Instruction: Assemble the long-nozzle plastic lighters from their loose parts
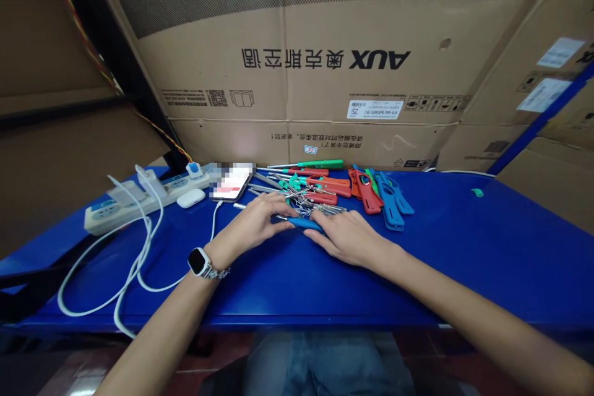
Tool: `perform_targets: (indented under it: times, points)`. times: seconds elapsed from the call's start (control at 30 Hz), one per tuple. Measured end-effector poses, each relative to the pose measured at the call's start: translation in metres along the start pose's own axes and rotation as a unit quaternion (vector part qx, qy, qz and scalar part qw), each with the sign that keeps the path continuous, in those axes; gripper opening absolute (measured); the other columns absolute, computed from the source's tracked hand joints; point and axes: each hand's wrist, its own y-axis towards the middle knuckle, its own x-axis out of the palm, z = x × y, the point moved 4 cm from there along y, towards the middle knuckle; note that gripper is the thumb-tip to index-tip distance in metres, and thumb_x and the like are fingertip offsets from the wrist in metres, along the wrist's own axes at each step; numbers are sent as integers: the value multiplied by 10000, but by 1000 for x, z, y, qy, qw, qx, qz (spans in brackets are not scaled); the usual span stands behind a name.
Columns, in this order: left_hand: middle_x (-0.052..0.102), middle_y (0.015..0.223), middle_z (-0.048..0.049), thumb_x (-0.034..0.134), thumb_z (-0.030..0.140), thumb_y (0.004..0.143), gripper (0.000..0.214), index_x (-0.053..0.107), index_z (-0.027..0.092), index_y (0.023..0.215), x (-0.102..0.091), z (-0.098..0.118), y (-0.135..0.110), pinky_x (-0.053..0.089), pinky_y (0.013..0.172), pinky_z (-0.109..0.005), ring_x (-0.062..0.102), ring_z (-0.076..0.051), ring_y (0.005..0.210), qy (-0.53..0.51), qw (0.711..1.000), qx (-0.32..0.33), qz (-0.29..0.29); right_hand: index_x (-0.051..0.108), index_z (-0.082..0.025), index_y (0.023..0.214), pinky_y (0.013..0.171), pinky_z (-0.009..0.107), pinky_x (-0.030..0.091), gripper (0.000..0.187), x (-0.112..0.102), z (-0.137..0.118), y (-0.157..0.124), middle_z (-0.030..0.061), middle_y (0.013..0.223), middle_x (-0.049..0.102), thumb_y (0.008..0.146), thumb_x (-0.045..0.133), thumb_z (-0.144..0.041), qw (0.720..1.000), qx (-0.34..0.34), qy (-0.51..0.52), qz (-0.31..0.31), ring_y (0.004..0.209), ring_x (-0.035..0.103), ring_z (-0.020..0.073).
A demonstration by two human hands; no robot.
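Observation:
A blue long-nosed lighter (305, 223) lies across between my two hands, just above the blue tabletop. My left hand (263, 218) pinches it near its metal tube end, fingers closed. My right hand (349, 236) is closed around the blue handle from the other side; its far end is hidden. Right behind the hands is a pile of metal tubes and thin wires (309, 198), mixed with red lighter bodies (341, 185). One lighter with a green handle (325, 164) lies at the back of the pile.
Red handle shells (371, 198) and blue handle shells (392, 204) are stacked right of the pile. A phone (234, 180), a white earbud case (190, 198) and a power strip (109, 216) with looping white cables (139, 260) stand left. Cardboard (315, 93) walls the back.

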Motion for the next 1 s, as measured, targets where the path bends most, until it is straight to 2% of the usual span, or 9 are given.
perform_targets:
  times: [0.13,0.23,0.3,0.33,0.43,0.67,0.8,0.93,1.0]
  points:
    - [686,1059,-56,647,313,910,189,684,232,1076,-3,2,2,405,940,-413,575,-258,1059,59,998,5,28,543,-213,1109,587,277,373,321,4,3,8,97,869,721,1032,315,-426,999,16,34,2,742,688,248]
    - [652,1163,-78,591,296,938,256,608,214,1180,-18,-6,1,409,979,-412,555,-251,1117,60,984,-36,163,545,-219,1052,570,254,400,296,7,16,10,68,856,715,1034,315,-403,989,52,140,19,691,687,199]
    - [664,1078,-75,532,270,955,194,601,186,1116,-28,-21,1,456,929,-373,596,-217,1013,38,965,-85,245,529,-222,1029,497,234,397,328,12,25,10,14,693,673,1035,286,-442,971,90,223,-2,514,637,153]
    - [668,1023,-68,517,253,949,150,609,175,1038,-30,-31,3,481,879,-351,613,-203,943,25,961,-115,251,519,-223,1021,452,225,387,346,15,29,9,-14,621,637,1032,271,-465,960,107,258,-13,435,599,138]
    - [688,972,-80,507,185,906,142,621,158,988,-24,-59,17,503,819,-336,636,-208,881,45,971,-184,147,494,-226,1005,350,203,348,350,17,35,8,-54,538,574,1016,269,-494,937,135,320,-22,341,543,121]
    - [718,961,-89,646,174,805,139,682,170,940,-4,-82,49,501,798,-318,661,-237,887,61,977,-190,72,478,-221,954,281,172,329,290,13,36,6,-58,529,565,998,316,-458,927,149,345,4,316,524,101]
    - [698,903,-87,642,175,817,98,672,169,910,1,-84,54,489,784,-330,652,-242,848,68,977,-192,62,454,-222,925,280,162,354,299,18,28,2,-58,534,566,996,319,-479,900,162,404,-3,334,560,108]
    - [646,946,-101,648,250,847,96,619,164,879,1,-82,51,468,826,-355,617,-256,899,72,976,-185,93,405,-230,891,326,182,438,299,28,21,3,-72,519,536,987,322,-500,852,176,493,-15,424,650,153]
    - [637,949,-93,616,288,884,124,595,168,910,0,-79,47,459,823,-352,604,-246,894,69,976,-179,107,406,-228,884,354,185,456,300,30,24,5,-74,501,527,982,325,-500,846,183,500,3,447,660,158]
